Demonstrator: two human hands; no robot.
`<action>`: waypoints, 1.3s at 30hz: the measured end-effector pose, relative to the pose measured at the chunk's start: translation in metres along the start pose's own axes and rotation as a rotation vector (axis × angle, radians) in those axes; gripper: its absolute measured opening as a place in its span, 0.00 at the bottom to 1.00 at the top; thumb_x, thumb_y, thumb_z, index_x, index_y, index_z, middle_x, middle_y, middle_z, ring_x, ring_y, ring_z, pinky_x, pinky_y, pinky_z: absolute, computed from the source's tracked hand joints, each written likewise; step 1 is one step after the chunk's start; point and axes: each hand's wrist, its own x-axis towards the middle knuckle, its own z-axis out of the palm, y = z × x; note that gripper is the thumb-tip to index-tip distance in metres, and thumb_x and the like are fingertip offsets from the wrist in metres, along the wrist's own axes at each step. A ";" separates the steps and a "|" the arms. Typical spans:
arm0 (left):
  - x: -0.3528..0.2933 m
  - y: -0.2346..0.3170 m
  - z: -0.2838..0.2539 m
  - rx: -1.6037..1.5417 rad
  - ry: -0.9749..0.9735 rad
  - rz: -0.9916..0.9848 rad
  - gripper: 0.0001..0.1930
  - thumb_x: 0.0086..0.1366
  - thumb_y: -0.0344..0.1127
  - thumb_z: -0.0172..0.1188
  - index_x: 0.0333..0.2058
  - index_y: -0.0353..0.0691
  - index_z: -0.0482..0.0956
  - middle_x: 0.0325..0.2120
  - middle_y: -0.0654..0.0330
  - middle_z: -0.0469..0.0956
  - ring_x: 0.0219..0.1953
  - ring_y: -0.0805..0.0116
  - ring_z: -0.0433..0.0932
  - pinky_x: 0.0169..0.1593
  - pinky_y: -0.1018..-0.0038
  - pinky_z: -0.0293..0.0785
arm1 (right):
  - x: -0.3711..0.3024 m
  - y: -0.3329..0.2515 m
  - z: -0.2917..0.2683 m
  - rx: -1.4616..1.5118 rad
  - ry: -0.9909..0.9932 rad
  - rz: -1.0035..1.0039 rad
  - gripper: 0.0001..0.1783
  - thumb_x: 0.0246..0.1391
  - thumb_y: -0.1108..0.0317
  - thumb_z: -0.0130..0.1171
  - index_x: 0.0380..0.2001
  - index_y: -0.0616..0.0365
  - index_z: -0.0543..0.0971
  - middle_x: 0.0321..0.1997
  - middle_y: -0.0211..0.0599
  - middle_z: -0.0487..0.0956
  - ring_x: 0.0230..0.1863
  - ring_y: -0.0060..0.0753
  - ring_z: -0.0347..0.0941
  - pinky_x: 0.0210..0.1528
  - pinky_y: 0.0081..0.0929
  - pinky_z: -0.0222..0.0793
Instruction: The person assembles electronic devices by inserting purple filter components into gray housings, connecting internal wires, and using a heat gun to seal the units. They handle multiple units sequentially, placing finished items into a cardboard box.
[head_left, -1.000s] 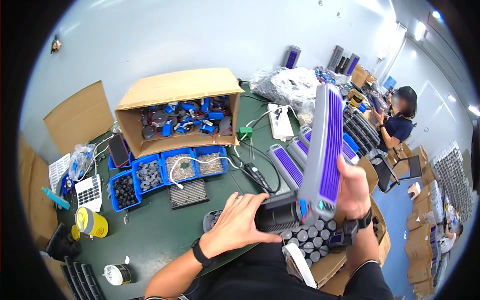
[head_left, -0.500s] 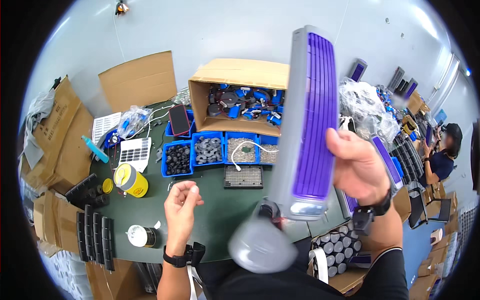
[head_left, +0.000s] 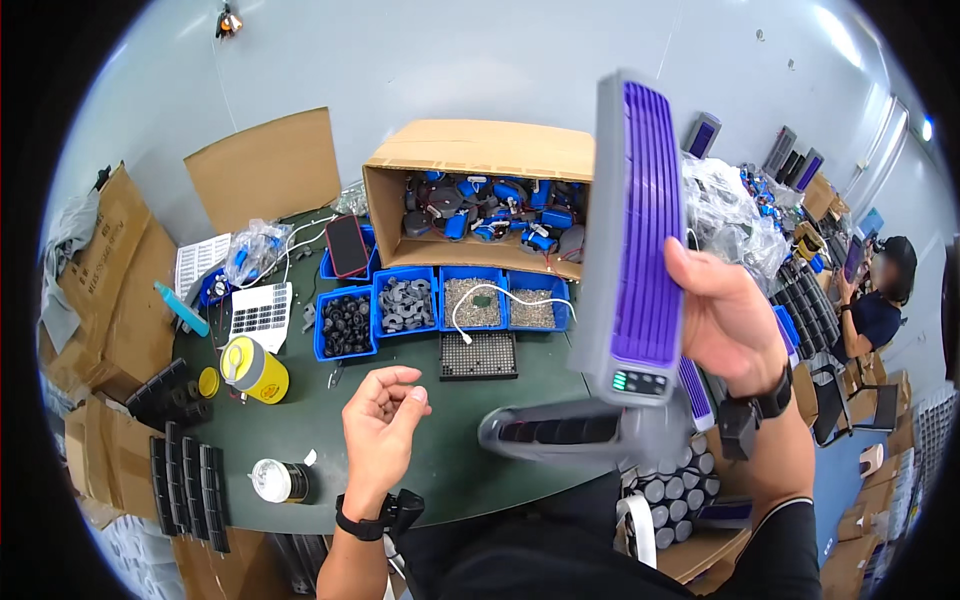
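My right hand (head_left: 722, 318) grips a tall grey device with purple slats (head_left: 645, 230) by its side, fingers behind it and thumb on the front edge. The device stands nearly upright in the air, and green lights show on its lower panel (head_left: 640, 382). Below that, a grey base with a dark hollow (head_left: 560, 428) sticks out to the left at an angle, slightly blurred. Over the table to the left, my left hand (head_left: 383, 420) is raised with loosely curled fingers, thumb apart, holding nothing visible.
Blue bins (head_left: 346, 325) of small parts line the table's middle, before a cardboard box (head_left: 480, 150) of blue-wrapped components. A black grid tray (head_left: 478, 357) lies in front. Left are a yellow bottle (head_left: 258, 372) and a jar (head_left: 278, 481). Far right, a person (head_left: 880, 310) works.
The base has swung from hanging downward to pointing left. The device has turned so its lower panel with green lights now shows. My left hand has shifted slightly right and down.
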 end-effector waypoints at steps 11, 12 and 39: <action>-0.002 0.107 0.005 0.713 0.001 0.507 0.52 0.52 0.39 0.82 0.73 0.32 0.64 0.65 0.43 0.74 0.67 0.50 0.74 0.71 0.59 0.68 | 0.066 0.104 0.091 0.122 -0.007 -0.187 0.13 0.70 0.64 0.66 0.51 0.59 0.81 0.50 0.34 0.87 0.49 0.29 0.85 0.54 0.37 0.84; -0.004 0.104 0.006 0.782 0.021 0.472 0.54 0.51 0.40 0.83 0.73 0.32 0.64 0.65 0.42 0.73 0.67 0.48 0.74 0.71 0.58 0.68 | 0.067 0.115 0.098 0.160 -0.012 -0.166 0.13 0.70 0.64 0.66 0.51 0.59 0.81 0.50 0.33 0.86 0.49 0.29 0.85 0.54 0.37 0.84; -0.017 0.045 -0.062 0.510 -0.315 0.381 0.63 0.36 0.49 0.92 0.71 0.33 0.68 0.61 0.48 0.77 0.63 0.53 0.76 0.67 0.60 0.71 | 0.061 0.081 0.059 -1.552 -0.550 -0.617 0.56 0.41 0.45 0.84 0.70 0.56 0.69 0.48 0.50 0.78 0.54 0.57 0.75 0.57 0.49 0.70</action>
